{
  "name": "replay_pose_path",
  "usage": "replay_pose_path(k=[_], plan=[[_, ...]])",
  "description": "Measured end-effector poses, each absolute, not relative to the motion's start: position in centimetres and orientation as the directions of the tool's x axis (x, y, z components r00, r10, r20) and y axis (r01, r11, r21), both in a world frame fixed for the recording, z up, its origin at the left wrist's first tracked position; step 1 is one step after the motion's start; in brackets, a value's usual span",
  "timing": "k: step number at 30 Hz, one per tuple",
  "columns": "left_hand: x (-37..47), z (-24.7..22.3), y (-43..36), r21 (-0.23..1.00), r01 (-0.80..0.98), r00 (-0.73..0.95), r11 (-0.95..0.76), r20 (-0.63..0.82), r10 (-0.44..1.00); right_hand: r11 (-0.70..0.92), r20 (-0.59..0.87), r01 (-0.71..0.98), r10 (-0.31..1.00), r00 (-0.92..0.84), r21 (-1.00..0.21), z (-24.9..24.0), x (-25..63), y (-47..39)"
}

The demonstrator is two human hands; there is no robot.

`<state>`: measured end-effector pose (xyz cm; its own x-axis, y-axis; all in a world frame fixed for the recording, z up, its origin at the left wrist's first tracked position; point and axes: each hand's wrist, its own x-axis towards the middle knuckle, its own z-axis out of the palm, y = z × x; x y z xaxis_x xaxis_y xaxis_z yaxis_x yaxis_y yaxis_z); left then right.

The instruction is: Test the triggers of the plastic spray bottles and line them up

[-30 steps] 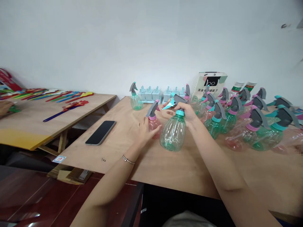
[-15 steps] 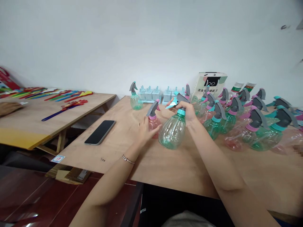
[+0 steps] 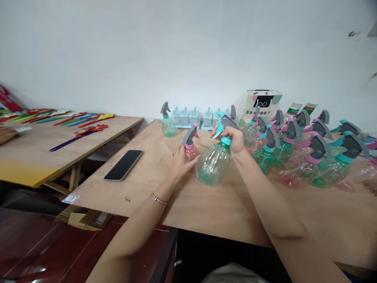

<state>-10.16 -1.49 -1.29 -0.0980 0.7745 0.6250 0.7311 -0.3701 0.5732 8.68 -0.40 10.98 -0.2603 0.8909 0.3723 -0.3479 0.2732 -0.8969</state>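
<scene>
My right hand is closed around the neck and grey-and-turquoise spray head of a clear green spray bottle. That bottle leans, its base toward the left and its head toward the right. Just left of it, a smaller-looking pink spray bottle with a grey and pink head stands upright on the wooden table. Around its body my left hand is wrapped, fingers on the far left side and thumb reaching across the front. The thumb tip comes close to the green bottle; whether they touch I cannot tell.
Several green and pink spray bottles crowd the right side. Behind stand another green spray bottle, light-blue popsicle moulds and a printed box. A phone lies at left. A second table holds colourful hand-shaped sticks.
The green spray bottle has tilted a little more, its base shifting slightly left, and the fingers of my right hand have shifted on its head. My left hand stays on the pink bottle.
</scene>
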Motion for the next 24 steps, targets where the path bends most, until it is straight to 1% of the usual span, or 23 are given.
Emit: replay_pose_path(k=[3, 5, 7, 9, 12, 15, 17, 22, 24], plan=[[-10.1, -1.2, -1.5, 0.568, 0.735, -0.093, -0.372, 0.627, 0.774, 0.329, 0.406, -0.302, 0.880, -0.245, -0.895, 10.8, 8.8, -0.1], [-10.1, -1.3, -1.3, 0.562, 0.739, -0.098, -0.372, 0.636, 0.766, 0.390, 0.431, -0.233, 0.888, -0.160, -0.891, 10.2, 9.0, 0.6], [-10.2, -1.4, -1.1, 0.558, 0.742, -0.100, -0.373, 0.641, 0.761, 0.483, 0.487, -0.111, 0.873, -0.011, -0.869, 9.3, 9.3, 1.8], [-10.2, -1.6, -1.0, 0.553, 0.744, -0.098, -0.374, 0.644, 0.758, 0.552, 0.553, 0.037, 0.826, 0.110, -0.833, 8.3, 9.8, 3.1], [-10.3, -1.8, -0.8, 0.542, 0.754, -0.099, -0.372, 0.653, 0.751, 0.572, 0.612, 0.231, 0.772, 0.173, -0.787, 6.8, 10.8, 4.9], [-10.2, -1.9, -0.8, 0.541, 0.762, -0.108, -0.357, 0.649, 0.753, 0.544, 0.636, 0.366, 0.744, 0.205, -0.755, 5.5, 11.7, 6.2], [-10.2, -1.8, -0.8, 0.546, 0.762, -0.114, -0.349, 0.644, 0.756, 0.525, 0.639, 0.401, 0.732, 0.238, -0.751, 4.8, 12.2, 6.8], [-10.1, -1.8, -0.9, 0.558, 0.744, -0.109, -0.366, 0.643, 0.758, 0.509, 0.649, 0.426, 0.695, 0.309, -0.748, 4.0, 13.3, 7.5], [-10.1, -1.7, -0.9, 0.562, 0.739, -0.105, -0.372, 0.641, 0.760, 0.517, 0.658, 0.439, 0.700, 0.277, -0.735, 3.5, 13.5, 7.7]])
